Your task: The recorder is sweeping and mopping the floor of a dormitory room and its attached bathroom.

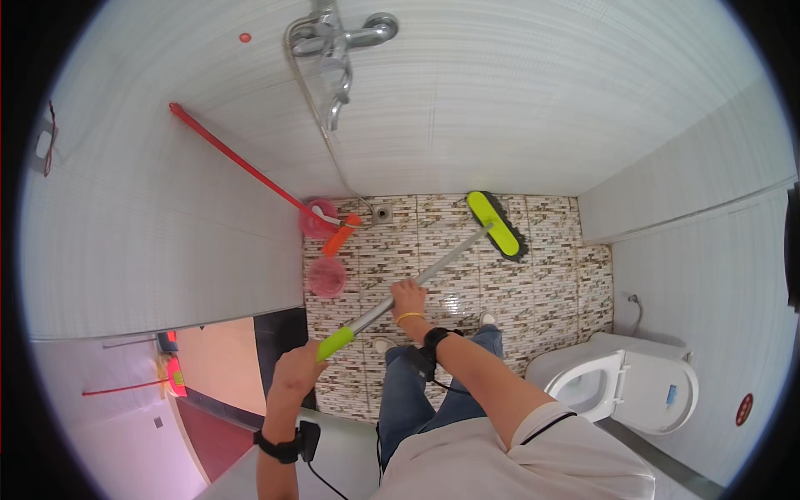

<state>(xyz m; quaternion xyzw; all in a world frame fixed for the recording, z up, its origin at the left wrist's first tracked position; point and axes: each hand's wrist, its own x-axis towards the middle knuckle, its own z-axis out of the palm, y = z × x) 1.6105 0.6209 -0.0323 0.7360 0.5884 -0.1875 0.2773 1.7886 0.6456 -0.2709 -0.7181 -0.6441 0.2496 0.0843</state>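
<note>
My left hand [297, 372] is closed round the green grip at the top end of a mop's metal pole. Farther down the grey pole [450, 257], my right hand [409, 300] holds the shaft. The pole slants up and right to a lime-green mop head [494, 224] with a dark fringe, which rests on the patterned tile floor near the back wall. A yellow band circles my right wrist, and both wrists carry black strapped devices.
Two pink basins [327, 277] stand at the left wall beside an orange broom head with a red handle [237, 159]. A floor drain [382, 214] lies near them. A shower mixer [337, 40] hangs on the back wall. At right is a toilet [584, 381] with its lid raised.
</note>
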